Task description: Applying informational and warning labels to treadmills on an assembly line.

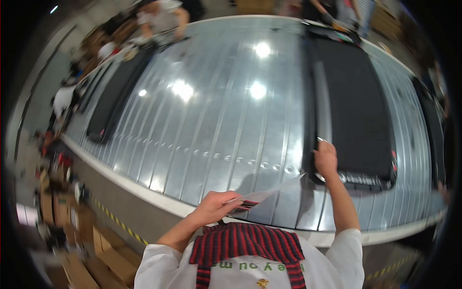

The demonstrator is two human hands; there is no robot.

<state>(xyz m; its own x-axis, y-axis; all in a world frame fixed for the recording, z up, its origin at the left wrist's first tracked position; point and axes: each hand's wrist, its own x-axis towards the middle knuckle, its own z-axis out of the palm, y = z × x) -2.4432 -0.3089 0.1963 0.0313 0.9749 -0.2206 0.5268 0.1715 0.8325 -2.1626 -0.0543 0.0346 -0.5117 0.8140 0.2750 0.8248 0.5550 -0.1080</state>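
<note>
My left hand (216,207) is closed on a thin, pale sheet (274,192) with dark and red print near the fingers. It slants up to the right, above the near edge of the metal table. My right hand (326,158) reaches forward to the near left side of a large black rectangular panel (358,106). Its fingers are curled at the lower end of a long grey strip (322,101) that runs along the panel's left side. Whether they grip the strip, the panel's edge or something smaller cannot be made out.
The panel lies on a shiny ribbed metal table (216,111) with a white rim (130,185). Another black panel (120,91) lies at the left, and one more (428,125) at the far right. Other people work around the edges. Cardboard boxes (113,265) stand at lower left.
</note>
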